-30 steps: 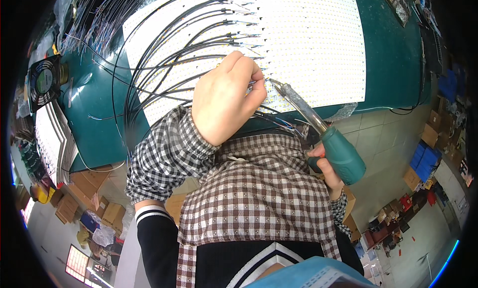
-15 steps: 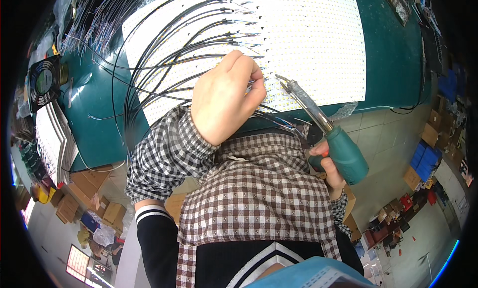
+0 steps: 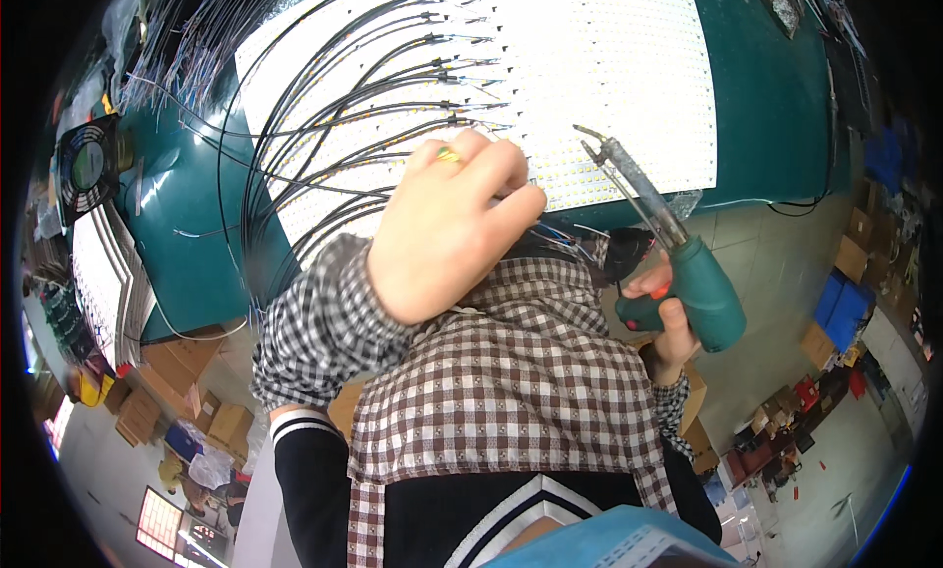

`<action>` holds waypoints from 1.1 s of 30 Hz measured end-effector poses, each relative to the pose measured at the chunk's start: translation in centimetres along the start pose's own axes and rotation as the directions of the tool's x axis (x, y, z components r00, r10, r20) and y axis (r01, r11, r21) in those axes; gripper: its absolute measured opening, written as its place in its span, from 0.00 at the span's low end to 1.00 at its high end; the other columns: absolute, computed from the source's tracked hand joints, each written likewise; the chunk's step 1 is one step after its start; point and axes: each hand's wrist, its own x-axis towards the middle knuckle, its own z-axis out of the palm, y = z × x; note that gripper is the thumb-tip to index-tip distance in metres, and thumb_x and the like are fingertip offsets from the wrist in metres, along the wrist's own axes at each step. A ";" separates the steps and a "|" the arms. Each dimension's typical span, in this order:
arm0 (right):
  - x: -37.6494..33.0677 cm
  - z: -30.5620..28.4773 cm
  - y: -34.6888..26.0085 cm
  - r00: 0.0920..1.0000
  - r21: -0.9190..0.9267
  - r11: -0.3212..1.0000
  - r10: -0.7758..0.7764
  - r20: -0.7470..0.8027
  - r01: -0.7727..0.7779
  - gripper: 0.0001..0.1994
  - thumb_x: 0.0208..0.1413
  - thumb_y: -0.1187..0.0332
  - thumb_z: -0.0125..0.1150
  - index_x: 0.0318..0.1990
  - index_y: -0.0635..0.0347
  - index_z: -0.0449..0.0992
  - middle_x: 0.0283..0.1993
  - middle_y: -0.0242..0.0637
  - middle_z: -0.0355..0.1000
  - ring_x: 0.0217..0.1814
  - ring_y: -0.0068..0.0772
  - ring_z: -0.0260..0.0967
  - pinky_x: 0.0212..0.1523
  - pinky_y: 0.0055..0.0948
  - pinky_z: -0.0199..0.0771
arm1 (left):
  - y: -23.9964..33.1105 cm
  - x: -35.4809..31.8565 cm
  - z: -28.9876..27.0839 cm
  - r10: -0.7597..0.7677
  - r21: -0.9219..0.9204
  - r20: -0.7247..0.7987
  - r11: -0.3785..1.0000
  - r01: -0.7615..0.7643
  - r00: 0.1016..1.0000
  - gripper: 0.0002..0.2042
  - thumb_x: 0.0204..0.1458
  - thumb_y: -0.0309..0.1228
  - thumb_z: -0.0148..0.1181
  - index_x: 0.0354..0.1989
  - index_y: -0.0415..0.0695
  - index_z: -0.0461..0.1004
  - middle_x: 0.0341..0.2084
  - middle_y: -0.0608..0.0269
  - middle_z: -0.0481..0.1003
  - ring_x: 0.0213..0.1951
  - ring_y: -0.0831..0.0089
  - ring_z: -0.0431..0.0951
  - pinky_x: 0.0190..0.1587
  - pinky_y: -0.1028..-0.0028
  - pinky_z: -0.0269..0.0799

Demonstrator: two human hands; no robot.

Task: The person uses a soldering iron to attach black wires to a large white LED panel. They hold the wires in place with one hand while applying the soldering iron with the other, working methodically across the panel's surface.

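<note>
A white panel (image 3: 629, 86) covered with rows of small yellowish LED chips lies on the green table. Several black cables (image 3: 339, 101) arch over its left half, their thin stripped-back wires ending in a column along its middle. My left hand (image 3: 447, 229) hovers at the near side of this column, its fingers curled and closed; whatever lies between the fingertips is hidden. In my right hand (image 3: 671, 324), beyond the near table edge, is a green soldering gun (image 3: 715, 293). Its long metal barrel points up and left over the panel, with the tip apart from my left hand.
Bundles of thin wires (image 3: 201, 52) spread at the far left. A black fan (image 3: 88, 165) and a stack of white panels (image 3: 113, 283) stand on the left side. More loose cable ends (image 3: 560, 236) hang near the front edge. Cardboard boxes (image 3: 142, 416) sit on the floor.
The soldering gun has moved right, its tip away from my left fingertips and the wire column. My left hand has shifted slightly nearer to me and turned, its fingers curling more.
</note>
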 end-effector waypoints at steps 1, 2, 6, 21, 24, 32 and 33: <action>0.0 -0.2 0.1 1.000 -0.002 1.000 0.003 -0.019 -0.004 0.32 0.64 0.55 0.63 0.62 0.80 0.68 0.42 0.47 0.76 0.41 0.40 0.77 0.44 0.39 0.82 | 0.0 0.4 0.3 0.009 0.005 0.049 1.000 -0.009 0.999 0.09 0.48 0.30 0.71 0.35 0.49 0.75 0.36 0.67 0.72 0.42 0.63 0.74 0.44 0.61 0.68; 0.0 -0.4 0.1 0.999 -0.005 1.000 0.004 -0.041 -0.005 0.33 0.64 0.55 0.63 0.63 0.80 0.67 0.42 0.47 0.76 0.40 0.40 0.77 0.43 0.39 0.82 | -0.2 0.8 0.6 0.021 0.008 0.097 1.000 -0.022 0.995 0.09 0.49 0.30 0.71 0.35 0.49 0.75 0.35 0.66 0.71 0.41 0.63 0.74 0.44 0.62 0.67; 0.8 -0.7 0.1 0.998 0.006 0.999 -0.033 -0.046 0.033 0.33 0.64 0.55 0.63 0.63 0.81 0.67 0.43 0.46 0.76 0.41 0.40 0.77 0.44 0.40 0.83 | -0.7 1.1 0.6 -0.020 0.145 0.161 0.989 -0.003 0.987 0.10 0.49 0.30 0.70 0.34 0.49 0.74 0.34 0.65 0.70 0.41 0.64 0.73 0.44 0.63 0.66; 1.0 -1.4 1.0 0.997 0.051 0.996 -0.073 0.005 0.073 0.34 0.66 0.55 0.61 0.66 0.81 0.64 0.46 0.47 0.75 0.43 0.40 0.78 0.46 0.38 0.83 | -0.3 0.9 0.0 -0.089 0.035 0.115 0.996 0.086 0.989 0.10 0.49 0.25 0.68 0.39 0.46 0.76 0.39 0.64 0.73 0.43 0.61 0.73 0.46 0.61 0.65; 0.7 -1.5 1.1 0.998 0.050 0.997 -0.056 -0.002 0.056 0.34 0.67 0.55 0.60 0.66 0.81 0.64 0.46 0.47 0.75 0.43 0.40 0.78 0.46 0.38 0.83 | -0.6 1.0 0.6 -0.080 0.034 0.137 0.997 0.076 0.987 0.08 0.52 0.27 0.68 0.36 0.47 0.74 0.37 0.64 0.72 0.42 0.61 0.72 0.47 0.61 0.64; 0.7 -1.1 1.1 0.999 0.059 0.997 -0.048 0.008 0.048 0.33 0.67 0.56 0.60 0.65 0.82 0.64 0.47 0.49 0.76 0.42 0.40 0.78 0.47 0.39 0.83 | -0.1 0.2 -0.3 -0.303 -0.140 -0.078 0.947 0.290 0.950 0.04 0.57 0.20 0.62 0.39 0.41 0.75 0.31 0.54 0.75 0.31 0.55 0.77 0.34 0.65 0.74; 0.8 -1.1 1.1 0.998 0.042 0.998 -0.057 0.022 0.056 0.33 0.66 0.56 0.61 0.65 0.82 0.64 0.47 0.50 0.76 0.42 0.41 0.79 0.46 0.38 0.83 | -0.2 0.1 -0.3 -0.323 -0.149 -0.073 0.939 0.310 0.943 0.04 0.57 0.21 0.63 0.38 0.41 0.75 0.31 0.55 0.75 0.30 0.58 0.77 0.33 0.66 0.74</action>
